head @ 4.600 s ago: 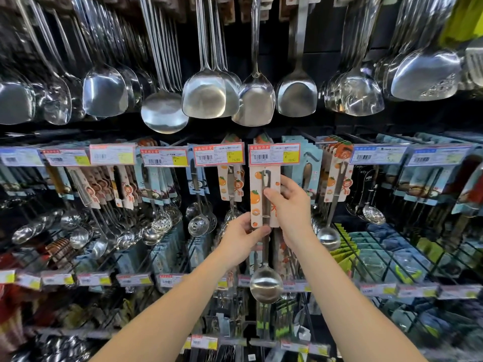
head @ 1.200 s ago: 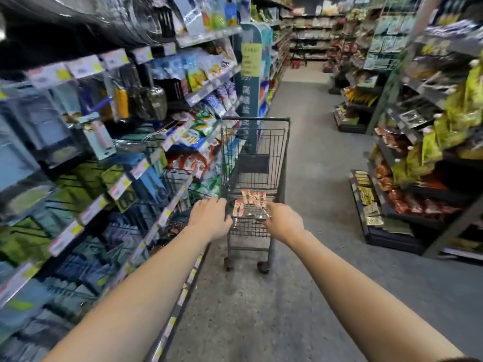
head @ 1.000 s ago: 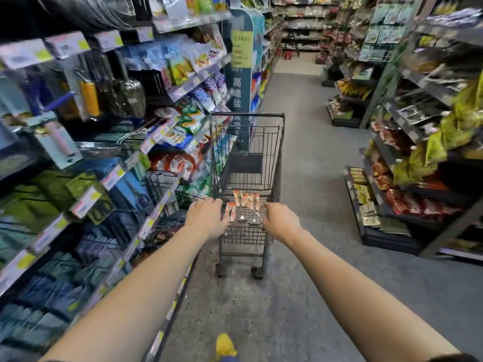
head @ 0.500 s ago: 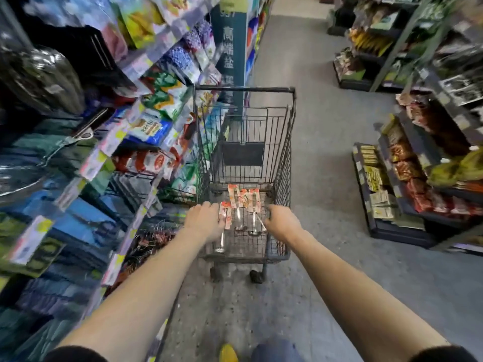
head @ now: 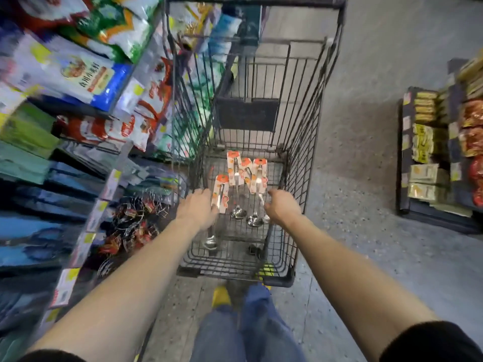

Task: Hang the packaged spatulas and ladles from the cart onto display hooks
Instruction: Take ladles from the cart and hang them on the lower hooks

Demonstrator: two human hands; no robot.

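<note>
1. Shelving (head: 86, 82) at left: snack bags, blurred; no utensil hooks in sight, unlike 4.6 s ago, when both hands were at a ladle card on a display hook. Likely meaning: that piece hung, next pickup begun.
2. Left hand (head: 197, 209): inside the cart now rather than on its near rim as 0.5 s ago; palm down, fingers loosely curled, touching the near edge of the leftmost packaged ladle (head: 220, 193). Firm grip not yet evident.
3. Cart (head: 308, 142): wire basket, closer and viewed more steeply than 0.5 s ago. Remaining packaged ladles (head: 247, 169) on its floor, orange cards away, bowls toward the person.
4. Right hand (head: 281, 205): just beside the right-hand cards, fingers half open, nothing held; arm extended forward and down.
</note>
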